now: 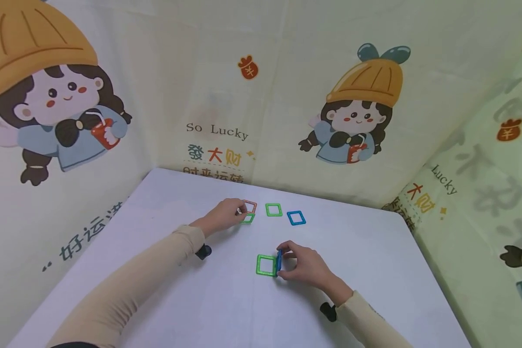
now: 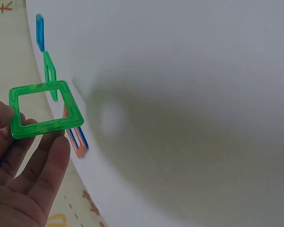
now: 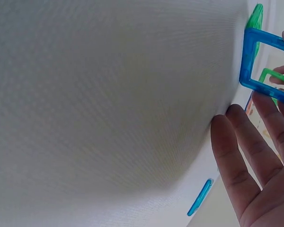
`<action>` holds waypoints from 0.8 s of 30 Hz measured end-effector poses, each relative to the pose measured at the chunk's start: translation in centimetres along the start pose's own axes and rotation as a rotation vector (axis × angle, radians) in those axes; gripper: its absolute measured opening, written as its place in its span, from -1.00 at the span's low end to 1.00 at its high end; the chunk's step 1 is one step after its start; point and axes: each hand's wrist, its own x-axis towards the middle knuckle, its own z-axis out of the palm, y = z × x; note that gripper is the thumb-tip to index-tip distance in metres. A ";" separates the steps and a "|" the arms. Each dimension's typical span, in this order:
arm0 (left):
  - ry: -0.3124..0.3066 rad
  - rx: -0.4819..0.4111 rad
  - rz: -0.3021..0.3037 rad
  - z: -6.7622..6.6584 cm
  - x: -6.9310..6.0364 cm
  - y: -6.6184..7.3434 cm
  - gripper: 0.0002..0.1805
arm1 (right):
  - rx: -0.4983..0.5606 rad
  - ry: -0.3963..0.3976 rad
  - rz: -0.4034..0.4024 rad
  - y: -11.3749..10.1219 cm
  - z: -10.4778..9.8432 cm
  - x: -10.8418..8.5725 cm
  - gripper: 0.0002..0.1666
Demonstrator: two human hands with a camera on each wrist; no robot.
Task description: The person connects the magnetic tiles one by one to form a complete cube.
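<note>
Between thumb and fingers, my left hand (image 1: 222,216) (image 2: 31,165) pinches a green square frame (image 1: 248,218) (image 2: 47,127), held in front of an orange frame (image 1: 251,205) (image 2: 80,150). My right hand (image 1: 305,266) (image 3: 260,156) pinches a blue square frame (image 1: 279,261) (image 3: 247,59) that stands upright on the white table. Its lower edge is at the right side of a green square frame (image 1: 266,275) (image 3: 257,19) lying flat. In the right wrist view, some right-hand fingers are extended below the blue frame.
Toward the table's back lie another green square (image 1: 273,214) (image 2: 49,71) and a blue frame (image 1: 297,223) (image 2: 40,32). Printed cloth (image 1: 278,96) rises behind the white table (image 1: 200,309). In the left wrist view, a dark blue edge shows beside the orange frame.
</note>
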 end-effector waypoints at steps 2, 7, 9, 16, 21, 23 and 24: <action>-0.007 0.005 0.028 0.4 -0.1 0.5 -0.95 | -0.004 -0.002 0.003 0.0 0.0 0.0 -0.32; -0.033 0.002 0.072 1.2 -0.3 1.7 -0.97 | 0.007 -0.005 0.008 0.0 0.0 0.1 -0.31; -0.049 -0.006 0.072 1.4 -0.5 2.1 -0.97 | 0.016 -0.005 0.010 0.1 0.0 0.1 -0.31; -0.076 -0.003 0.086 2.3 -1.0 2.8 -0.96 | 0.022 -0.002 0.005 0.2 0.0 0.1 -0.32; -0.088 0.005 0.106 2.7 -1.0 3.2 -0.95 | 0.021 0.001 0.020 0.2 0.1 0.2 -0.31; -0.097 0.012 0.111 2.8 -1.0 3.4 -0.95 | 0.019 0.002 0.024 0.3 0.1 0.2 -0.31; -0.102 0.013 0.111 2.9 -1.0 3.6 -0.95 | 0.019 0.001 0.026 0.3 0.1 0.2 -0.31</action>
